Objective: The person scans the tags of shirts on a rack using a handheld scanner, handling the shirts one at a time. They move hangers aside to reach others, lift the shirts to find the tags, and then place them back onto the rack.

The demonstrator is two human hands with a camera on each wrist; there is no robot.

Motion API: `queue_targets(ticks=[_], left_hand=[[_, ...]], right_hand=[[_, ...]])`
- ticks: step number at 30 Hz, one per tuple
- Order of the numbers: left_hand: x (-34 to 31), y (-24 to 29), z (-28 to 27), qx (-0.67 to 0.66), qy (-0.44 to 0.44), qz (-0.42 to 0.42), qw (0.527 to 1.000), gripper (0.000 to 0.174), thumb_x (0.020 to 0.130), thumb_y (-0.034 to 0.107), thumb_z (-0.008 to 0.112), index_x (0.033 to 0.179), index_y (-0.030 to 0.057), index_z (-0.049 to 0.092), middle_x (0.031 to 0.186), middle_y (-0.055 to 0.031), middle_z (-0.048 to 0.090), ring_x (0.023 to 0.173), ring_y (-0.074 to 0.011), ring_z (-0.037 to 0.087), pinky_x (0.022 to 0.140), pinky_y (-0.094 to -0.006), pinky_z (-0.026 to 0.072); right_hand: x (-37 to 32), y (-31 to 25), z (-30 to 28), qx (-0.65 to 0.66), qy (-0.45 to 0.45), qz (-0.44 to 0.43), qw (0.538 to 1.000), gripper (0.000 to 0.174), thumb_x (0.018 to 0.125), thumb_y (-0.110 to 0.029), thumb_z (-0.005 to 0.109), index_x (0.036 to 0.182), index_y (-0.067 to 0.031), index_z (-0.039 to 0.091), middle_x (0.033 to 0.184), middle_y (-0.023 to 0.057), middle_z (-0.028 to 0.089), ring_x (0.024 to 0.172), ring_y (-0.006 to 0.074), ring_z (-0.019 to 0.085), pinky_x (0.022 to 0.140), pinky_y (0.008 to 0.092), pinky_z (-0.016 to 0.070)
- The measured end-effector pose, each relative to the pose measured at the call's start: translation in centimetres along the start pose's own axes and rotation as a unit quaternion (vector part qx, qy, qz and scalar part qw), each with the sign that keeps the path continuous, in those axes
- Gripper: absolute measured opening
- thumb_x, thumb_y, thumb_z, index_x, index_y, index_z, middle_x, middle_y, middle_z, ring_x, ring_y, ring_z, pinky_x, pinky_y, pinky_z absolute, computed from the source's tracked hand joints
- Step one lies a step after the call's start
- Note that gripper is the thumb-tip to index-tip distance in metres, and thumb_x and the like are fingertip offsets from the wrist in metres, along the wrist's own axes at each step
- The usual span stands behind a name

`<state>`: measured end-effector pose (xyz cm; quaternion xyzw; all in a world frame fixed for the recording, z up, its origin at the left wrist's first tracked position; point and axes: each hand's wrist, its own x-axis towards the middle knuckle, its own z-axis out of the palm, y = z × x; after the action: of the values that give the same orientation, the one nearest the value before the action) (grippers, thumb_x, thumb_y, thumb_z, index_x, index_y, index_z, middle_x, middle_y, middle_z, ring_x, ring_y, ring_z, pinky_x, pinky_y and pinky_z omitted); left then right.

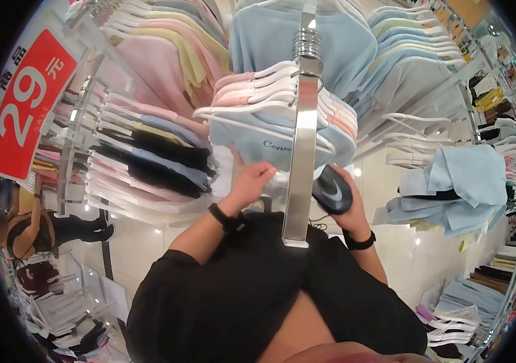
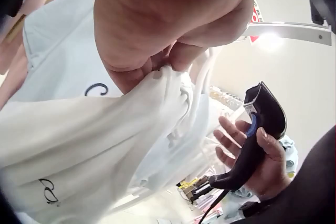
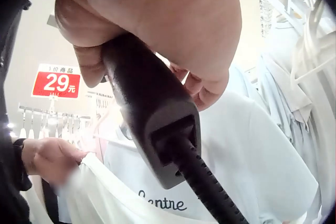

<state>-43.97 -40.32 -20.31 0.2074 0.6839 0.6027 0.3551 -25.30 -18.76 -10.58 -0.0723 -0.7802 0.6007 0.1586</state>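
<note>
My left hand (image 1: 250, 185) pinches the edge of a white shirt (image 2: 89, 134), its fabric bunched between thumb and fingers. Dark lettering shows on that shirt in the left wrist view. In my right hand (image 1: 351, 202) is a black barcode scanner (image 1: 333, 190), gripped around its handle. A blue trigger (image 2: 252, 125) and a cord (image 3: 207, 182) running from the handle's end show in the wrist views. Just behind the white shirt hangs a light blue shirt (image 1: 252, 140) with dark script across its front, on a white hanger (image 1: 252, 113).
A metal rack bar (image 1: 304, 157) runs toward me between my hands. Pink, yellow and black garments (image 1: 161, 142) hang on the left, light blue ones (image 1: 466, 181) on the right. A red price sign (image 1: 31, 106) stands at the left, with another person (image 1: 31, 233) below it.
</note>
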Motion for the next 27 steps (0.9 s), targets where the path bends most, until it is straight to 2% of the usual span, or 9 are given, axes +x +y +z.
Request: queue_targets(ticks=[2,4,6,9,12,17,20,24,27], left_hand=[[-1.6,4.7,1.5,0.086,-0.028,0.081,0.993,0.024,0.106,0.022,0.058,0.104,0.0013,0.070,0.089,0.0003,0.067,0.082,-0.0079,0.057,0.075,-0.0272,0.0471],[-2.6,8.8,2.8,0.039,-0.075,0.038,0.996,0.022,0.106,0.020,0.058,0.106,0.0011,0.069,0.096,-0.0014,0.069,0.088,-0.0091,0.060,0.080,-0.0281,0.0502],[-2.4,8.6,4.1,-0.062,-0.124,0.000,0.990,0.023,0.106,0.022,0.058,0.108,0.0013,0.068,0.097,-0.0019,0.069,0.089,-0.0091,0.060,0.081,-0.0277,0.0503],[-1.5,6.5,6.3,-0.140,-0.150,-0.023,0.979,0.022,0.109,0.022,0.057,0.105,0.0023,0.066,0.097,-0.0007,0.068,0.089,-0.0072,0.060,0.081,-0.0245,0.0504],[-1.4,7.4,6.4,-0.134,-0.182,-0.025,0.974,0.021,0.110,0.019,0.054,0.111,0.0012,0.065,0.103,-0.0017,0.068,0.098,-0.0097,0.063,0.090,-0.0259,0.0510],[-3.0,8.1,5.9,-0.094,-0.201,0.132,0.966,0.050,0.104,0.025,0.064,0.146,0.0016,0.050,0.143,-0.0114,0.057,0.135,-0.0224,0.053,0.113,-0.0378,0.0417],[-4.0,9.0,4.5,0.082,-0.280,0.175,0.940,0.079,0.094,0.029,0.077,0.156,0.0027,0.037,0.158,-0.0154,0.043,0.148,-0.0283,0.039,0.121,-0.0429,0.0324],[-4.9,9.6,5.6,0.110,-0.305,0.202,0.924,0.082,0.083,0.026,0.087,0.149,0.0025,0.045,0.151,-0.0205,0.049,0.140,-0.0369,0.047,0.117,-0.0446,0.0372],[-5.3,10.2,6.1,0.164,-0.316,0.098,0.929,0.054,0.088,0.021,0.078,0.136,0.0041,0.059,0.132,-0.0186,0.063,0.122,-0.0365,0.061,0.107,-0.0442,0.0468]], right_hand=[[-1.5,0.0,-0.1,0.017,-0.046,-0.004,0.999,0.084,0.079,-0.005,0.085,0.151,0.0023,0.044,0.142,0.0103,0.057,0.125,0.0182,0.059,0.108,0.0312,0.0438],[-2.9,2.0,-0.1,0.092,-0.124,0.057,0.986,0.096,0.078,-0.006,0.084,0.159,-0.0007,0.034,0.157,0.0125,0.044,0.131,0.0192,0.055,0.110,0.0327,0.0431],[-3.7,1.9,0.7,0.045,-0.121,0.054,0.990,0.084,0.078,-0.015,0.079,0.153,-0.0026,0.044,0.159,0.0158,0.042,0.134,0.0309,0.054,0.113,0.0372,0.0405],[-4.0,2.2,0.9,-0.065,-0.226,0.027,0.972,0.075,0.079,-0.016,0.081,0.147,-0.0030,0.052,0.151,0.0168,0.051,0.129,0.0337,0.058,0.111,0.0387,0.0430],[-4.7,2.7,0.7,-0.037,-0.232,0.092,0.968,0.067,0.078,-0.014,0.081,0.139,-0.0011,0.057,0.139,0.0173,0.061,0.126,0.0309,0.061,0.109,0.0384,0.0448],[-6.4,1.2,-0.5,0.065,-0.094,0.115,0.987,0.071,0.074,-0.011,0.087,0.137,0.0011,0.058,0.130,0.0135,0.067,0.119,0.0239,0.064,0.104,0.0363,0.0482],[-7.7,1.4,-1.6,0.129,-0.017,0.133,0.983,0.079,0.070,-0.005,0.092,0.139,0.0025,0.056,0.128,0.0123,0.069,0.118,0.0205,0.065,0.102,0.0356,0.0501],[-6.4,-1.3,-2.6,0.186,-0.082,0.104,0.974,0.081,0.071,0.000,0.089,0.142,0.0037,0.050,0.121,0.0131,0.074,0.112,0.0203,0.068,0.100,0.0359,0.0516],[-5.5,-2.1,-2.7,0.161,-0.160,0.098,0.969,0.072,0.074,-0.005,0.088,0.138,0.0043,0.056,0.126,0.0134,0.071,0.114,0.0205,0.066,0.102,0.0349,0.0497]])
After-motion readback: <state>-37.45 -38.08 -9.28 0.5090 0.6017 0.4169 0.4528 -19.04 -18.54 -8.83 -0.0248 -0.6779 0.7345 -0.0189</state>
